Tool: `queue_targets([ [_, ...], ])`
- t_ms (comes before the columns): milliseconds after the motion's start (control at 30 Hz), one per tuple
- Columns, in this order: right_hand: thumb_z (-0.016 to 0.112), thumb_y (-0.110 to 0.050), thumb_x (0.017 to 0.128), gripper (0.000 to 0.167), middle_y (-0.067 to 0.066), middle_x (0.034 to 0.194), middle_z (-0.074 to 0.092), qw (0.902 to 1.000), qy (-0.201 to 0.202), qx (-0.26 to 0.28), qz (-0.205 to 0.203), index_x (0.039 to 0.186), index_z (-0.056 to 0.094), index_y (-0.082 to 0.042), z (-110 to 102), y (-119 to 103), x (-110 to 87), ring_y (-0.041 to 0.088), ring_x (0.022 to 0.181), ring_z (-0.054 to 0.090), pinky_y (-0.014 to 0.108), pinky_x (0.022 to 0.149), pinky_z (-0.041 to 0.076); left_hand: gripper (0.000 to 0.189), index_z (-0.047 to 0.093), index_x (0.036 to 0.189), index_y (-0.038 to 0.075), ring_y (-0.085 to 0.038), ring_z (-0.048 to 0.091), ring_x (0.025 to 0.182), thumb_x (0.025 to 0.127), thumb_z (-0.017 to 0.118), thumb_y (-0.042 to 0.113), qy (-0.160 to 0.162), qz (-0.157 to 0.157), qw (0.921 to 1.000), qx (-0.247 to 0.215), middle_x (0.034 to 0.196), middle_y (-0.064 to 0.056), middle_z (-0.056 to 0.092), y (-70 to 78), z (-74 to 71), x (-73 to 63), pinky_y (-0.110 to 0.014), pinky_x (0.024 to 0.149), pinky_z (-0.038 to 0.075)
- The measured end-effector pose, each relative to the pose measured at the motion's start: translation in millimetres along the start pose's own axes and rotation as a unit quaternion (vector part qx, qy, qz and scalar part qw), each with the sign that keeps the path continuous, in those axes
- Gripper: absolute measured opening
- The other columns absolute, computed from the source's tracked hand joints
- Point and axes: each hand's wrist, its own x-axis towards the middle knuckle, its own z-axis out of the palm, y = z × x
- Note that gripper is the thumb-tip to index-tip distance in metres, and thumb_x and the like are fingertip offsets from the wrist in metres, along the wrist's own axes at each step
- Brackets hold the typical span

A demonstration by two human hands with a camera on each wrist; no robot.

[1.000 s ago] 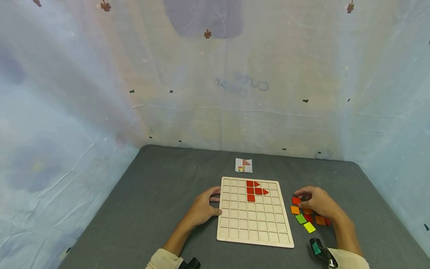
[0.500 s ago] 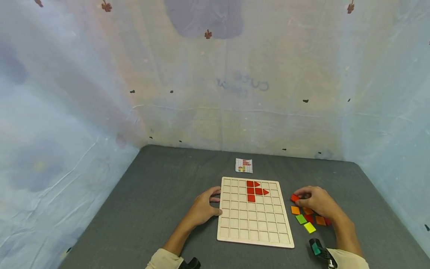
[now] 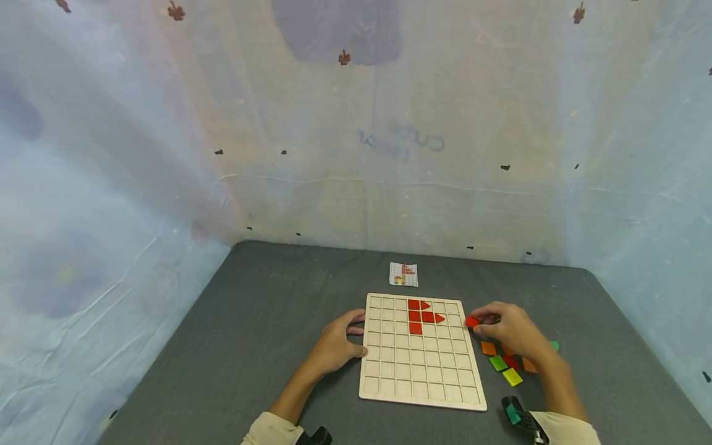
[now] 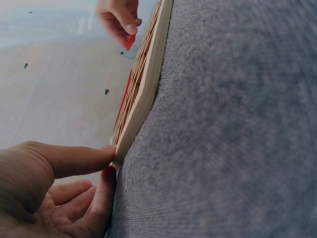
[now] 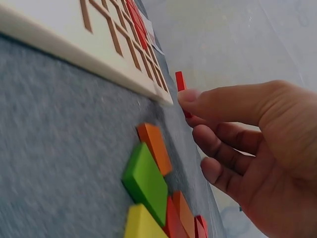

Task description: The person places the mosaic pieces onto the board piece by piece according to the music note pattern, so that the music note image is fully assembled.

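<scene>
My left hand [image 3: 335,343] is at the left edge of a wooden grid board [image 3: 419,371], its thumb and fingers spread along that edge. The left wrist view shows the thumb [image 4: 79,157] and a finger touching the board's side. With thumb and fingertips my right hand [image 3: 513,327] pinches a red tile [image 3: 472,321] just off the board's right edge; in the right wrist view the tile [image 5: 180,81] is held up on edge. Several red square tiles [image 3: 415,316] and two pointed red tiles [image 3: 440,317] sit in the upper middle cells.
Loose tiles lie right of the board: an orange tile [image 3: 488,348], a green tile [image 3: 497,363], a yellow tile [image 3: 512,376] and others partly under the right hand. A small pattern card [image 3: 403,274] lies behind the board on the grey table [image 3: 300,278].
My right hand has lifted the red tile from the loose tiles and carried it left to the board's right edge. A green piece now shows behind the right wrist. The left hand stays put.
</scene>
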Motion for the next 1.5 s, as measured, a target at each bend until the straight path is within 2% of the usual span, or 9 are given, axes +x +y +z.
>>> queue_targets([
  [233, 0.081, -0.017, 0.093, 0.029, 0.005, 0.108, 0.072, 0.9997, 0.013, 0.015, -0.012, 0.120, 0.078, -0.006, 9, -10, 3.6, 0.017, 0.092, 0.064, 0.029, 0.072, 0.054, 0.080, 0.049, 0.156, 0.003, -0.035, 0.065, 0.129, 0.084, 0.083, -0.003, 0.000, -0.006, 1.0000, -0.001, 0.152, -0.016, 0.058, 0.1, 0.7, -0.6, -0.045, 0.093, 0.057],
  [533, 0.079, -0.012, 0.094, 0.026, 0.006, 0.108, 0.071, 0.9988, 0.007, 0.033, -0.035, 0.119, 0.078, -0.005, 19, -21, 9.5, 0.019, 0.094, 0.065, 0.027, 0.074, 0.056, 0.081, 0.050, 0.155, 0.002, -0.037, 0.065, 0.128, 0.081, 0.084, -0.004, 0.004, 0.000, 1.0000, -0.003, 0.151, -0.018, 0.059, 0.0, 0.8, -0.7, -0.050, 0.094, 0.057],
  [733, 0.079, -0.010, 0.093, 0.024, 0.002, 0.103, 0.070, 0.9986, -0.002, 0.028, -0.046, 0.117, 0.079, -0.005, 27, -27, 14.2, 0.017, 0.092, 0.066, 0.030, 0.075, 0.056, 0.081, 0.050, 0.155, 0.001, -0.038, 0.065, 0.128, 0.082, 0.084, -0.004, 0.003, 0.003, 1.0000, -0.002, 0.151, -0.019, 0.059, 0.3, 0.1, -1.5, -0.050, 0.093, 0.057],
  [933, 0.080, -0.009, 0.092, 0.025, 0.003, 0.105, 0.071, 0.9989, -0.004, 0.031, -0.035, 0.116, 0.079, -0.006, 34, -37, 14.8, 0.016, 0.091, 0.064, 0.034, 0.077, 0.055, 0.081, 0.049, 0.155, 0.001, -0.038, 0.065, 0.128, 0.082, 0.084, -0.005, 0.001, 0.004, 1.0000, -0.004, 0.151, -0.019, 0.058, 0.3, 0.3, -1.6, -0.051, 0.094, 0.057],
  [1333, 0.083, -0.009, 0.091, 0.027, 0.004, 0.108, 0.072, 0.9982, -0.009, 0.042, -0.041, 0.117, 0.079, -0.004, 44, -45, 17.0, 0.016, 0.093, 0.065, 0.034, 0.080, 0.056, 0.081, 0.050, 0.156, 0.003, -0.036, 0.065, 0.128, 0.083, 0.084, -0.003, 0.001, 0.000, 1.0000, -0.002, 0.151, -0.017, 0.059, -0.8, 0.1, -0.1, -0.046, 0.094, 0.057],
  [1500, 0.082, -0.007, 0.090, 0.026, 0.004, 0.108, 0.073, 0.9975, -0.013, 0.047, -0.051, 0.116, 0.079, -0.004, 48, -49, 17.7, 0.015, 0.092, 0.065, 0.033, 0.081, 0.056, 0.081, 0.050, 0.155, 0.002, -0.037, 0.065, 0.128, 0.082, 0.084, -0.004, 0.001, 0.004, 1.0000, -0.004, 0.151, -0.018, 0.058, -0.5, 0.2, -1.0, -0.049, 0.093, 0.057],
])
